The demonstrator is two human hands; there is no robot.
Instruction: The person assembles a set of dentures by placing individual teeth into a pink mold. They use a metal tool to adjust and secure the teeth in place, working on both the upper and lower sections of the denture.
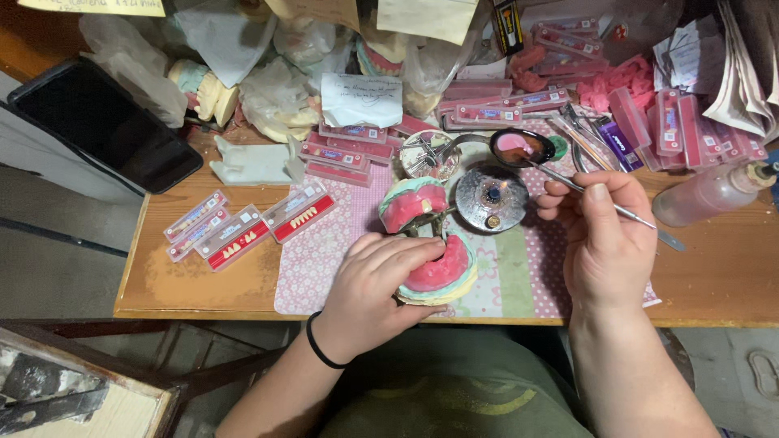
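My left hand rests on a hinged dental model with pink wax gums on pale plaster, gripping its lower half at the desk's front edge. The model's upper half is swung open behind my fingers. My right hand pinches a thin metal wax tool like a pen. The tool's tip reaches into a small dark dish of pink wax. A round metal burner stands between the model and my right hand.
Trays of artificial teeth lie at the left on the wooden desk. A black tablet sits far left. Pink boxes, plaster casts and bags crowd the back. A pink-filled bottle lies at the right.
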